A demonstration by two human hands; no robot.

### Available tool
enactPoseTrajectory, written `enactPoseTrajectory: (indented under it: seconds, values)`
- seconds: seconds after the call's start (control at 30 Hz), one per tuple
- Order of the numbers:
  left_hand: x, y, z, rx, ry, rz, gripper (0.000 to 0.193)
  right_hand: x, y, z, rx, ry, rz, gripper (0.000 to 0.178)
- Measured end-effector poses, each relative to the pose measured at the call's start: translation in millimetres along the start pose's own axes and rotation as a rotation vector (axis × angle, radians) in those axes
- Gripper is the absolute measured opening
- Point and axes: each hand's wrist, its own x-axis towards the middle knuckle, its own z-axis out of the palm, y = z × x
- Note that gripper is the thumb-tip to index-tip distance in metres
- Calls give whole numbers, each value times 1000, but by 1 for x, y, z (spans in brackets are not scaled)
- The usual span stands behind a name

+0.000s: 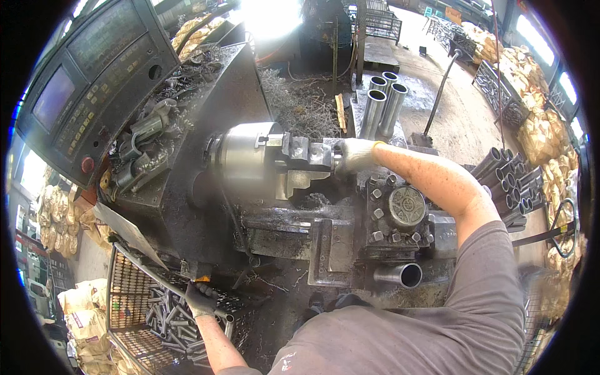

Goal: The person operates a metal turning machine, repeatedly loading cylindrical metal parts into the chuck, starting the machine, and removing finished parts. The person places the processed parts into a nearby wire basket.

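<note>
My right hand (359, 155), in a pale glove, is closed round the end of a short metal tube (338, 164) at the jaws (306, 152) of a lathe chuck (247, 159). The glove hides most of that tube. Down at the left, my left hand (201, 299) in a dark grey glove is at the rim of a mesh basket (130, 284). Its fingers look curled, but what they grip is hidden. Several cut tubes (172, 319) lie loose in that basket. Below my right forearm sits the tool post (407, 207), with a thick tube (400, 275) lying in front.
A control panel (87, 81) with a red button stands at upper left. Metal shavings (287, 100) heap behind the chuck. Several long tubes (376, 106) stand upright behind the lathe; more tubes (509, 181) are stacked at right. A bent rod (441, 94) rises beyond.
</note>
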Motion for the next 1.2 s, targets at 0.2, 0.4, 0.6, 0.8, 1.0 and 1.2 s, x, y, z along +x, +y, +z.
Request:
enactPoseTrajectory:
  seconds: [0.2,0.4,0.6,0.8,1.0,1.2]
  values:
    - [-4,-18,19,358,249,366,38,-27,-26,-8,-376,95,87,85]
    - [-77,4,46,1022,487,1089,53,-184,-66,-21,102,672,-59,59]
    - [-162,119,223,1209,67,2071,35,-335,-12,66,509,1149,58,37]
    - [-78,249,361,1758,257,1512,69,-390,49,161,718,1258,201,30]
    - [-19,317,358,1815,440,1374,90,-430,21,187,583,1220,303,31]
    - [-182,54,249,789,-565,2062,24,-447,39,233,667,1148,445,36]
